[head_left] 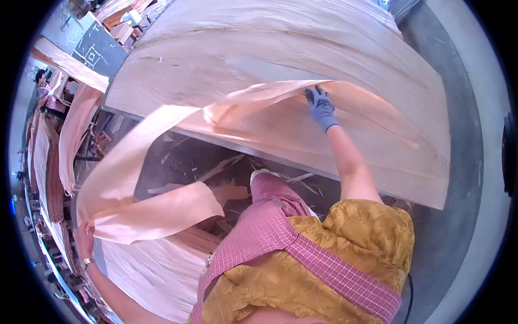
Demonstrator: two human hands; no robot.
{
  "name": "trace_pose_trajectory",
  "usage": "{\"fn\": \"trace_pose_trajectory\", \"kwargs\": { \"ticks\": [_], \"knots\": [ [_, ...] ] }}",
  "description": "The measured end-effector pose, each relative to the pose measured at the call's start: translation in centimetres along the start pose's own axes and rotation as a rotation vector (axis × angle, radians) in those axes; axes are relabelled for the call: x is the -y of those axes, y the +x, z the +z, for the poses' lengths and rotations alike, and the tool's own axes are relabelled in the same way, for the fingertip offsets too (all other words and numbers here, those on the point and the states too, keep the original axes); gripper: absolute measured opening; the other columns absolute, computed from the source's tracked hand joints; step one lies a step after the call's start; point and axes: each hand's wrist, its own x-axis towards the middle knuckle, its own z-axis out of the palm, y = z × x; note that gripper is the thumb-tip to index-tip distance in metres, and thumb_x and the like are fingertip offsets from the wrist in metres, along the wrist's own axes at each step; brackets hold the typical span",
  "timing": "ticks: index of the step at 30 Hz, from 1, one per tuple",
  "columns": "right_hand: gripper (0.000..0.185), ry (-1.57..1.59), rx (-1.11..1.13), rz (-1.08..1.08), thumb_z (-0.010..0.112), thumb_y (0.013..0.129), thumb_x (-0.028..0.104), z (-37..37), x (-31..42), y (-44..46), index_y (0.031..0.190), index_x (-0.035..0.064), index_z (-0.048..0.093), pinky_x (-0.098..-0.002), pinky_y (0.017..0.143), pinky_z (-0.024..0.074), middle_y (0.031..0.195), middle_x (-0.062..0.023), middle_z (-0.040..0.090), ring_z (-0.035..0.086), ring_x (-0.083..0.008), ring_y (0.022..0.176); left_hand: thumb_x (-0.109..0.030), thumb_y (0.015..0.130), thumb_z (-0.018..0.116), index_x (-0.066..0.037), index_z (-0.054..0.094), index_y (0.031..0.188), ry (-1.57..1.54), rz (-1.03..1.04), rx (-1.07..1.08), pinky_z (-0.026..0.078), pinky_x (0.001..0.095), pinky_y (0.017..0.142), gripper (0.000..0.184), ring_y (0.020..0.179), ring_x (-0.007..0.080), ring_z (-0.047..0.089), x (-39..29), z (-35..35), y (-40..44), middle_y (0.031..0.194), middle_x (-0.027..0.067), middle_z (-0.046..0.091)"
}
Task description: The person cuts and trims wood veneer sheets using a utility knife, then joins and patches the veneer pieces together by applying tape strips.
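A long, thin, pale wood veneer sheet (156, 127) arches from my left side across to the big table. My left hand (84, 240), bare with a band at the wrist, is closed on the sheet where it folds over at lower left. The sheet's loose end curls back toward my lap. My right hand (321, 106), in a blue-grey glove with dark fingertips, is closed at the upper edge of the same sheet, over the table. Beneath it lies a broad layer of veneer (259, 59) covering the tabletop.
The table's front edge (237, 144) runs between me and the layer. Veneer scraps (221, 167) litter the floor under it. A pile of veneer (154, 275) lies at lower left. More sheets (78, 129) hang at far left, near another person (51, 94).
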Motion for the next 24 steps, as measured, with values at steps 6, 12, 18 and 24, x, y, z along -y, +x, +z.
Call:
{"fn": "trace_pose_trajectory", "kwargs": {
  "ticks": [6,12,18,24],
  "knots": [
    [0.038,-0.065,0.321,0.352,0.039,0.097,0.035,5.0,-4.4,5.2,0.126,0.0152,0.053,-0.0505,0.097,0.0442,0.125,-0.0199,0.058,0.055,-0.0393,0.117,-0.015,0.087,0.059,-0.002,0.062,0.11,0.233,0.006,0.182,0.033,0.0493,0.106,0.026,0.095,0.0399,0.059,-0.2,-2.9,9.6,0.097,0.0214,0.066],
    [0.042,-0.004,0.229,0.375,0.039,0.096,0.039,5.4,-3.3,6.5,0.116,0.0078,0.06,-0.0497,0.092,0.0456,0.116,-0.0265,0.06,0.057,-0.0412,0.11,-0.015,0.08,0.057,-0.009,0.061,0.121,0.267,-0.119,0.192,0.052,0.0491,0.075,0.041,0.088,0.0383,0.064,20.8,0.8,20.9,0.104,0.0206,0.066],
    [0.039,-0.312,-0.055,0.693,0.041,0.096,0.035,5.6,5.6,6.1,0.108,0.005,0.062,-0.0495,0.087,0.0475,0.109,-0.0242,0.063,0.061,-0.0403,0.102,-0.017,0.077,0.065,-0.004,0.066,0.091,0.562,-0.147,0.299,0.054,0.0436,0.065,0.02,0.072,0.0278,0.067,33.7,1.2,32.7,0.084,0.0119,0.07],
    [0.034,-0.387,-0.078,0.959,0.047,0.094,0.033,4.3,16.8,1.2,0.106,0.0057,0.062,-0.0492,0.09,0.0455,0.11,-0.0211,0.062,0.059,-0.0389,0.104,-0.017,0.077,0.066,-0.003,0.066,0.091,0.569,-0.146,0.305,0.053,0.0409,0.064,0.02,0.071,0.0252,0.066,40.5,3.7,46.3,0.083,0.0104,0.069]
  ]
}}
